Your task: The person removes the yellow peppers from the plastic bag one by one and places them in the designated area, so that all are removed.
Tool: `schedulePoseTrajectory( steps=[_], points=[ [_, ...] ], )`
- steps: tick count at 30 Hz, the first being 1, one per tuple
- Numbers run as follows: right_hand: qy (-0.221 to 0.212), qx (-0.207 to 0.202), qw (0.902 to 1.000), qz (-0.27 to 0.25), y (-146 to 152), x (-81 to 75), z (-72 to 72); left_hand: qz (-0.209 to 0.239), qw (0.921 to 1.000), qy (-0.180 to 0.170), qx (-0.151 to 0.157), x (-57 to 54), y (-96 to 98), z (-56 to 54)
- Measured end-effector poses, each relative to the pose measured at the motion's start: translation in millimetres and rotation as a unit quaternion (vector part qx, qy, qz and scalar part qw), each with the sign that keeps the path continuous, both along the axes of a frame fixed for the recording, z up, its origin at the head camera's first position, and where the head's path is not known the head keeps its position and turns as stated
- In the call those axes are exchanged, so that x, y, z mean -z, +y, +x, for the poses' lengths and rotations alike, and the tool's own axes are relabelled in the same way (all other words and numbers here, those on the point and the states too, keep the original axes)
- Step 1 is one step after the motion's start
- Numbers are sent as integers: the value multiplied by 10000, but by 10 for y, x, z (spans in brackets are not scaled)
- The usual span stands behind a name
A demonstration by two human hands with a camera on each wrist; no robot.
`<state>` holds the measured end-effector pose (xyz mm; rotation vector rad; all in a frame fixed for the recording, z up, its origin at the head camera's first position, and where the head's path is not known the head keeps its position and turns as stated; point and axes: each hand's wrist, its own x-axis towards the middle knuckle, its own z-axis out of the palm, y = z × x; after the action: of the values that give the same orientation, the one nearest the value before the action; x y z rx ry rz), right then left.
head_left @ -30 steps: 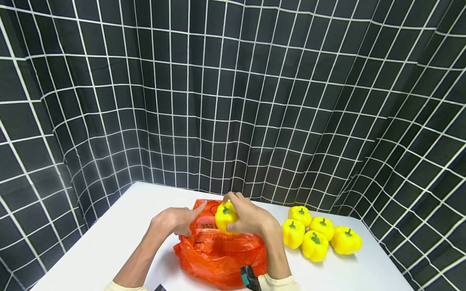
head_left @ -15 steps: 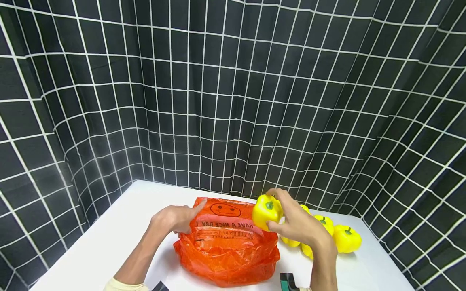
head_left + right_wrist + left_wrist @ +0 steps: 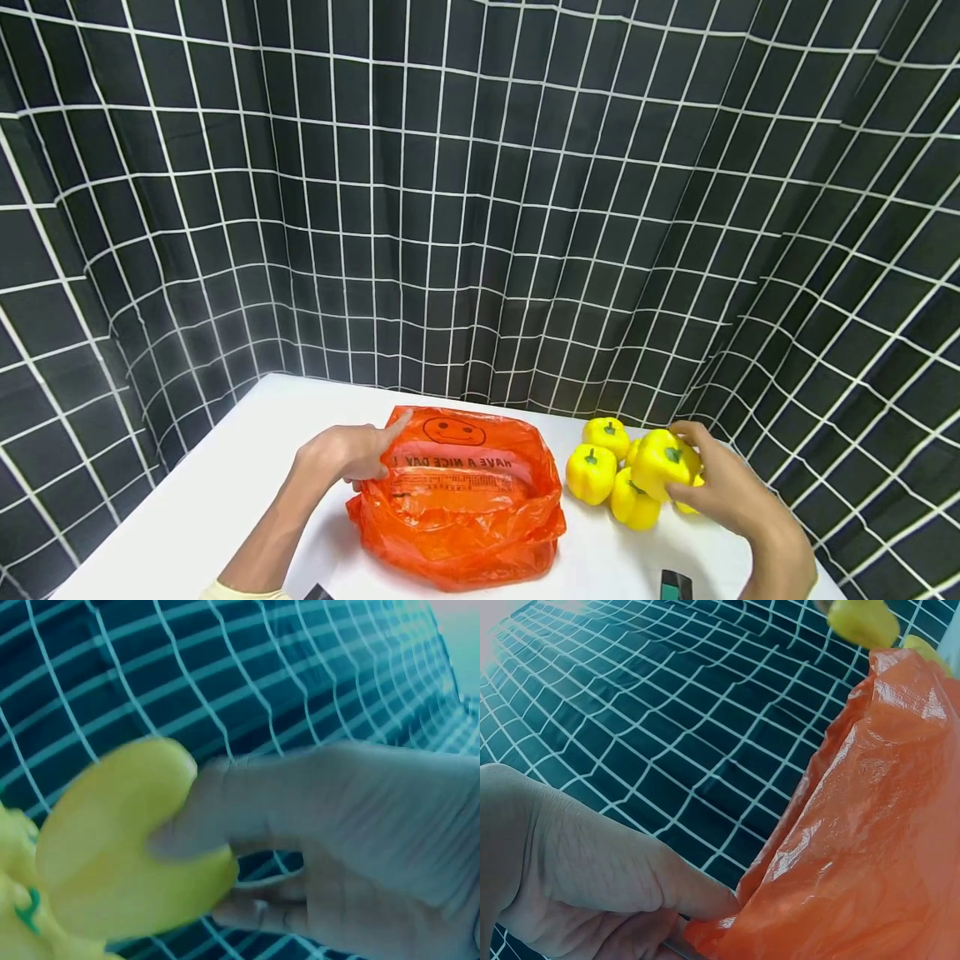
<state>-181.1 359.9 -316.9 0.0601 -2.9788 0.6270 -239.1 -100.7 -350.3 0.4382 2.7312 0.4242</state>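
An orange-red plastic bag (image 3: 457,533), with a printed smiling face and mirrored lettering on its far panel, sits mid-table in the head view. My left hand (image 3: 347,454) pinches the bag's left edge; in the left wrist view the thumb (image 3: 697,892) presses on the plastic. On the right, my right hand (image 3: 731,483) grips a yellow bell pepper (image 3: 658,467) by its right side, above a group of the same kind. In the right wrist view the thumb (image 3: 184,832) lies across this pepper's side. The held pepper partly hides others behind it.
Several yellow bell peppers stand close together right of the bag, such as the far pepper (image 3: 604,435) and the left pepper (image 3: 591,475). The white table (image 3: 300,408) is bounded by dark, white-gridded curtains (image 3: 450,208) at the back and sides.
My right hand has carried the yellow bell pepper rightward from over the bag to above the pepper group. My left hand keeps its hold on the bag. The head view has shifted slightly.
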Motion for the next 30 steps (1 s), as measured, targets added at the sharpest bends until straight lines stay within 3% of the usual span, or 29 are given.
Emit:
schedulePoseTrajectory(
  steps=[6,11,16,23,27,30],
  points=[
    [-1080,748,9912,169,393,213,-33,-63,9999,40,85,-7,3,-17],
    [-1674,919,9816,53,578,397,-81,-67,9999,22,95,-13,-15,-18],
    [-1886,839,9785,7,648,559,-154,-86,9999,70,71,6,-43,13],
    [-2260,1057,9683,-149,707,693,-210,-219,9994,229,171,10,-47,42],
    [-2118,922,9729,-111,708,682,-192,-35,9997,242,11,-6,-74,48],
    [-1858,816,9792,53,678,584,-157,213,9992,203,-283,-56,-115,36]
  ],
)
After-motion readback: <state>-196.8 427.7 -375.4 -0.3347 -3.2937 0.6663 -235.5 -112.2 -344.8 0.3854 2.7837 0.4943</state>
